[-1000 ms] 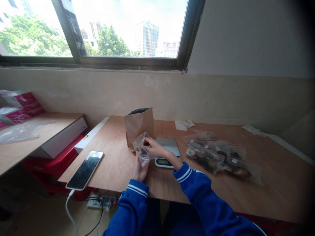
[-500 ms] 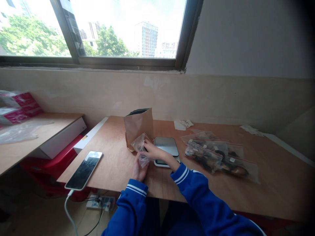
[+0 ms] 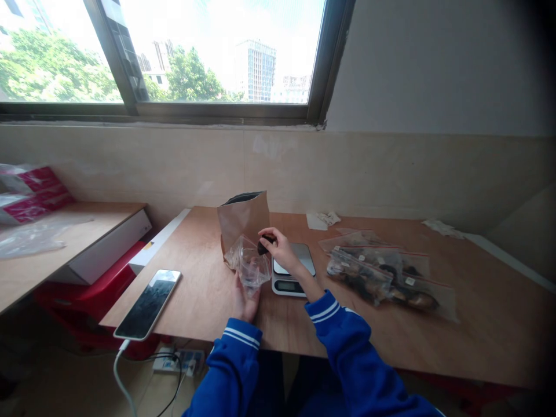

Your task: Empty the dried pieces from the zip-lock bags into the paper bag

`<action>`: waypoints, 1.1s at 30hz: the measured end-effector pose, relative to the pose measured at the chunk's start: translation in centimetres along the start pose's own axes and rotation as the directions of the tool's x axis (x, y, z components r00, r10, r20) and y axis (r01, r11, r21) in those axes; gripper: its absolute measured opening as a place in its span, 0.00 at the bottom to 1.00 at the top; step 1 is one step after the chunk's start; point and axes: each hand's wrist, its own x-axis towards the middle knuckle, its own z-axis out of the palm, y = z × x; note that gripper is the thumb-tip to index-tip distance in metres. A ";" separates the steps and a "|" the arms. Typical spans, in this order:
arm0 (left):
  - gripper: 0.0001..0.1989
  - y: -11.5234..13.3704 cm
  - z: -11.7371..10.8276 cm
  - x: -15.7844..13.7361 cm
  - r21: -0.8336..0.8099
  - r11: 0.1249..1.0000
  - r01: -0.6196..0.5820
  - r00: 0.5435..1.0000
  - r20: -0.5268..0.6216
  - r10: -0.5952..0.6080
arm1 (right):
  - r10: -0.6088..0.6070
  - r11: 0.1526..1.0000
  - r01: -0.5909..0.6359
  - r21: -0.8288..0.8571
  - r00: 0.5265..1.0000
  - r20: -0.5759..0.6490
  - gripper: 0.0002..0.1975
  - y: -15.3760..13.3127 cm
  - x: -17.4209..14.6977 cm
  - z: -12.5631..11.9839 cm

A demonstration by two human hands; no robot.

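My left hand [image 3: 246,298] holds a clear plastic zip bag [image 3: 252,269] from below, its mouth spread wide. Pinched in the fingers of my right hand [image 3: 278,248] is a dark brown piece [image 3: 266,244], which looks like a dried mushroom. That hand is just right of the bag, over the left side of a kitchen scale [image 3: 299,259] with a silver plate. Behind the plastic bag stands a brown paper pouch [image 3: 243,220], open at the top. The scale's display [image 3: 289,286] shows, but I cannot read it.
Several filled zip bags [image 3: 382,272] of dark and tan pieces lie right of the scale. A phone [image 3: 149,304] with a white cable lies at the table's left. White scraps [image 3: 324,220] lie by the wall. A power strip [image 3: 178,362] is on the floor.
My right hand has come up and out of the plastic bag, bringing out the dark brown piece. The bag now stands wider open in my left hand, and the scale's display is uncovered.
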 end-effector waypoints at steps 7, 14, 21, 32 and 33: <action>0.24 0.1 -0.7 0.0 0.005 1.000 0.009 1.000 -0.002 -0.009 | -0.152 0.978 0.184 0.102 0.953 -0.263 0.15 -2.8 7.5 -0.5; 0.25 0.1 -0.6 0.0 0.005 1.000 0.017 1.000 -0.011 -0.017 | -0.539 0.807 0.514 -0.291 0.842 -0.007 0.07 -5.7 15.3 1.5; 0.24 -0.1 -0.1 -0.2 0.019 1.000 0.006 0.997 -0.080 -0.004 | -0.437 0.808 0.428 -0.405 0.896 0.075 0.07 -2.9 13.6 2.3; 0.24 -0.1 -0.1 -0.2 0.006 1.000 -0.013 0.996 -0.084 0.014 | -0.369 0.898 0.336 -0.284 0.926 -0.073 0.07 -2.7 13.9 2.7; 0.24 -0.1 0.0 -0.3 0.003 1.000 -0.012 0.996 -0.086 0.012 | -0.362 0.896 0.342 -0.284 0.932 -0.020 0.06 -2.8 13.9 2.6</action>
